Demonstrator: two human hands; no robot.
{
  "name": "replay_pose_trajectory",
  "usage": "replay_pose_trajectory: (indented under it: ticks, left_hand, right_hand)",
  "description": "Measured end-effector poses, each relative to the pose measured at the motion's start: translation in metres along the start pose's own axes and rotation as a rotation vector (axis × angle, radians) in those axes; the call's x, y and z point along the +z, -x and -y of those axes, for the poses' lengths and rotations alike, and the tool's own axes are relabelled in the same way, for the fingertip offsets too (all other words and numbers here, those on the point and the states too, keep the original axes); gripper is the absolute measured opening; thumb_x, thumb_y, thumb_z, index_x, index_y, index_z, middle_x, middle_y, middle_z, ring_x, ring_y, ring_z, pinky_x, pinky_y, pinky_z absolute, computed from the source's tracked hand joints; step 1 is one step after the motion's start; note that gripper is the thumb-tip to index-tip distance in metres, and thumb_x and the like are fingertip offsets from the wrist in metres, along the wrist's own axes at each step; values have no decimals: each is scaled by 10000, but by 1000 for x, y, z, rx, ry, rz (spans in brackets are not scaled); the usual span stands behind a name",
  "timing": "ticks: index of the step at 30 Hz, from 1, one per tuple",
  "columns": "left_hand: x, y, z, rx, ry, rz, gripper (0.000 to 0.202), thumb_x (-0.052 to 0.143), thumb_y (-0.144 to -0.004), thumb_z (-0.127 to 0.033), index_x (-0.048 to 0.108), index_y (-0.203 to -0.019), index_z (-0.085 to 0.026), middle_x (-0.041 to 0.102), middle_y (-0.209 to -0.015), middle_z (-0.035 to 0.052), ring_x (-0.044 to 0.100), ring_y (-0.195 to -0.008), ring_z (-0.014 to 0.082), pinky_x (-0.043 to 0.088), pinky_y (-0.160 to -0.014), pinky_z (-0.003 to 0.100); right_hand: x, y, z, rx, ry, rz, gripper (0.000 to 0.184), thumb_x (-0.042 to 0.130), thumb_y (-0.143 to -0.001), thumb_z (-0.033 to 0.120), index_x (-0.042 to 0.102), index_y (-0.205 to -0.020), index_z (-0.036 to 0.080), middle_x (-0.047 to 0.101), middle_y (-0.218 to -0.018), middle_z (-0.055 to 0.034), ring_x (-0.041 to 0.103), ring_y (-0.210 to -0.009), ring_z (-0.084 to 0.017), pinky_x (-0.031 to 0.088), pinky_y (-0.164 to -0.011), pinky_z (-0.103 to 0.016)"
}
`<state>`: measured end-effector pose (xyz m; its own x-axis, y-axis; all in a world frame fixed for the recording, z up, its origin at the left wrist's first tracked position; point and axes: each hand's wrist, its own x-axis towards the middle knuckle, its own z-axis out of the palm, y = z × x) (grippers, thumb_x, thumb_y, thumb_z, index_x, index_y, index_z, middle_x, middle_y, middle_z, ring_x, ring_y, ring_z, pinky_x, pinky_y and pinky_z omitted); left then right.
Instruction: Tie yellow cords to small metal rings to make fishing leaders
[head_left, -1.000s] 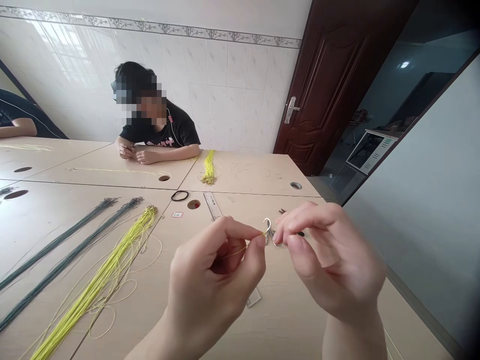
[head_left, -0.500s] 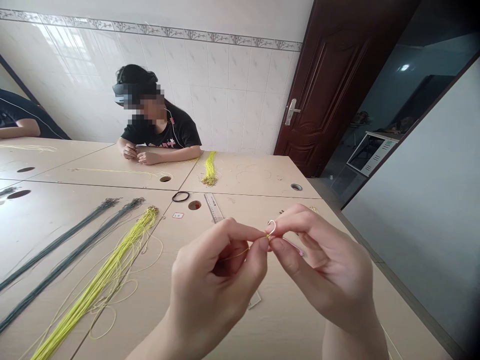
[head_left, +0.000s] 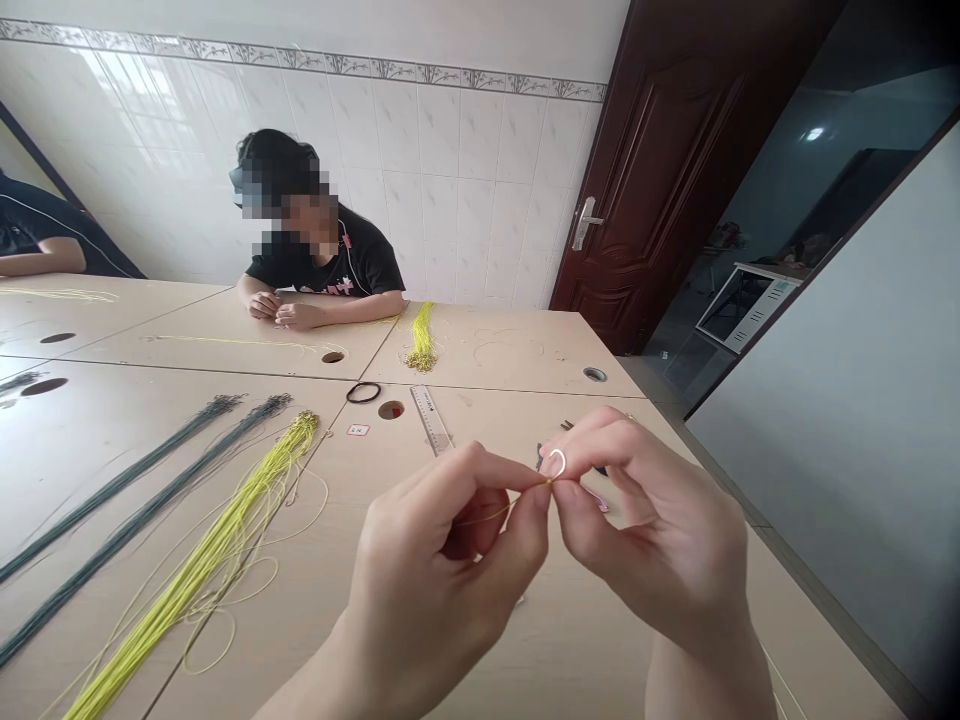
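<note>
Between thumb and index finger, my left hand (head_left: 450, 550) pinches a thin yellow fishing line (head_left: 484, 517), which runs back into the palm. Fingertip to fingertip with it, my right hand (head_left: 652, 530) is closed on a small silver fish hook (head_left: 559, 462). The hook's round bend shows above the fingertips; its shank is hidden by them. A tiny yellow wrap of line sits where the two hands meet. Both hands are raised over the table.
On the left lie a bundle of yellow lines (head_left: 225, 535) and two grey-green bundles (head_left: 161, 510). A clear ruler (head_left: 430, 418), black ring (head_left: 364, 393) and small label (head_left: 358, 430) are beyond my hands. Across the table (head_left: 480, 350), a person (head_left: 330, 260) sits near another yellow bundle (head_left: 421, 338).
Both hands have shifted slightly right and down together. The hook's bend shows more, and less of the line's wrap is between my fingertips. Both pinches stay closed.
</note>
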<state>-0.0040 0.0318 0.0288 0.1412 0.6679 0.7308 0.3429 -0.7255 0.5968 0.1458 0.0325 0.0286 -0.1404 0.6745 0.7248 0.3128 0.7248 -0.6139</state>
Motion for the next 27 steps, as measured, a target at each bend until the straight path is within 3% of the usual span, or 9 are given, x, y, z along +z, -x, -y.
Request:
replay_pose_trajectory:
  ticks: [10, 16, 21, 27]
  left_hand:
    - [3, -1, 3, 8, 50, -17, 189, 574, -777, -25, 553, -753, -211, 305, -508, -99, 278, -404, 43, 237, -345, 141]
    - [2, 0, 3, -25, 58, -33, 190, 576, -785, -36, 565, -759, -224, 319, -513, -95, 279, -403, 48, 242, -344, 145]
    - [2, -1, 4, 0, 66, -26, 188, 570, -788, -31, 550, -766, -216, 318, -509, -99, 283, -402, 43, 243, -344, 138]
    - [3, -2, 2, -6, 64, -18, 185, 566, -793, -33, 553, -760, -215, 331, -508, -99, 297, -400, 39, 243, -341, 132]
  right_hand:
    - [-2, 3, 4, 21, -4, 13, 120, 501, -810, 73, 514, -791, 190, 538, -772, 8, 551, -770, -145, 453, -701, -326]
    - [1, 1, 4, -2, -7, -10, 129, 547, -826, 80, 566, -908, 177, 571, -826, 1, 558, -772, -123, 457, -669, -289]
    - [1, -1, 4, -37, -25, 1, 104, 539, -845, 83, 580, -883, 171, 575, -809, -1, 552, -751, -113, 454, -630, -270]
    - [1, -1, 2, -104, 75, -17, 112, 552, -831, 57, 561, -814, 167, 568, -742, 23, 549, -728, -104, 488, -795, -321]
